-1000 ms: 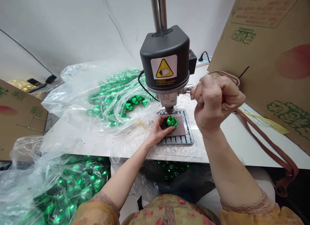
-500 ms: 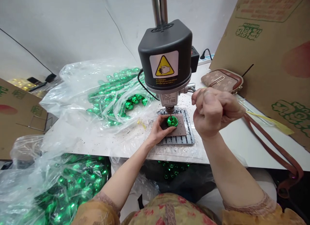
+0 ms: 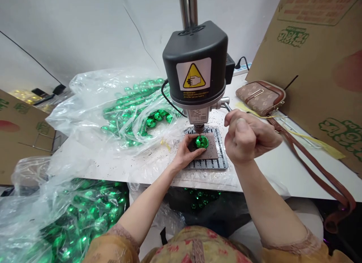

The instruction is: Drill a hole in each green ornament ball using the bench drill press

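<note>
A shiny green faceted ball [image 3: 201,142] sits on a brown pad [image 3: 210,153] on the slotted metal base [image 3: 221,163] of a small bench drill press [image 3: 195,63]. My left hand [image 3: 185,153] steadies the ball from the left, thumb on the near side and fingers on the far side. The drill bit comes down on top of the ball; its tip is hidden. My right hand [image 3: 246,136] is closed in a fist round the end of the feed lever [image 3: 226,103], right of the drill head.
Clear plastic bags [image 3: 90,93] of green balls lie on the white table at the left, and another bag [image 3: 93,217] sits lower left. A patterned purse [image 3: 260,97] with a brown strap rests at the right, beside a large cardboard box [image 3: 316,66]. Dark shavings surround the base.
My right hand has dropped slightly on the lever, showing more of its rod. My left hand and the green ball stay in place. The view has shifted a little.
</note>
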The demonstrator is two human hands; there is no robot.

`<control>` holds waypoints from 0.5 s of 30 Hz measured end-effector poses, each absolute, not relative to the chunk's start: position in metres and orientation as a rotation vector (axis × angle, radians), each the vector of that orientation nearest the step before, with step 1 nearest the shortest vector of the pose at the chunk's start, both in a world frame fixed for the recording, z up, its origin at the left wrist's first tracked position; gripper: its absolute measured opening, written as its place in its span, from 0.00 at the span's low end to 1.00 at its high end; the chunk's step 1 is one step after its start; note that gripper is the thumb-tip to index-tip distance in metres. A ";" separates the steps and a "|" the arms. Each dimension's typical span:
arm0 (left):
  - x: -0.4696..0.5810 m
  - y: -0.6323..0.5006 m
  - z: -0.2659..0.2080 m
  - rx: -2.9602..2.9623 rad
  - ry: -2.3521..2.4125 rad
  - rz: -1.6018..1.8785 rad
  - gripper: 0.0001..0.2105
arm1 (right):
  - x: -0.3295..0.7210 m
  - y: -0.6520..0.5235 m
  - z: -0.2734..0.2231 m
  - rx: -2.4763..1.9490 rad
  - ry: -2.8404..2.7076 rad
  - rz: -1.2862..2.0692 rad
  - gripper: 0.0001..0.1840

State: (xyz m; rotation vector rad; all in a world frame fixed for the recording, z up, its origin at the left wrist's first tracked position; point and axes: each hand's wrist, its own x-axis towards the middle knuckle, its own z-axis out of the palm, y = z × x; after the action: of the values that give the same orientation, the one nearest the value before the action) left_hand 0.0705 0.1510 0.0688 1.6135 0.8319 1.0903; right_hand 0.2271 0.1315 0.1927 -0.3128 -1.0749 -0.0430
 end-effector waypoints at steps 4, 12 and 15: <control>0.071 0.151 0.070 1.611 0.845 1.089 0.27 | 0.223 0.130 0.211 -0.392 -0.977 -0.028 0.29; 0.066 0.113 0.075 1.791 1.181 1.324 0.21 | 0.229 0.135 0.263 -0.561 -0.973 0.211 0.27; 0.050 0.065 0.059 2.155 0.949 1.360 0.22 | 0.229 0.135 0.262 -0.575 -0.986 0.203 0.27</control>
State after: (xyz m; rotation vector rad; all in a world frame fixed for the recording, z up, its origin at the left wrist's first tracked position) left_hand 0.0497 0.0648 0.0592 2.1553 0.9493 1.3598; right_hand 0.2291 0.1347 0.2623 -0.5745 -0.9861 0.2029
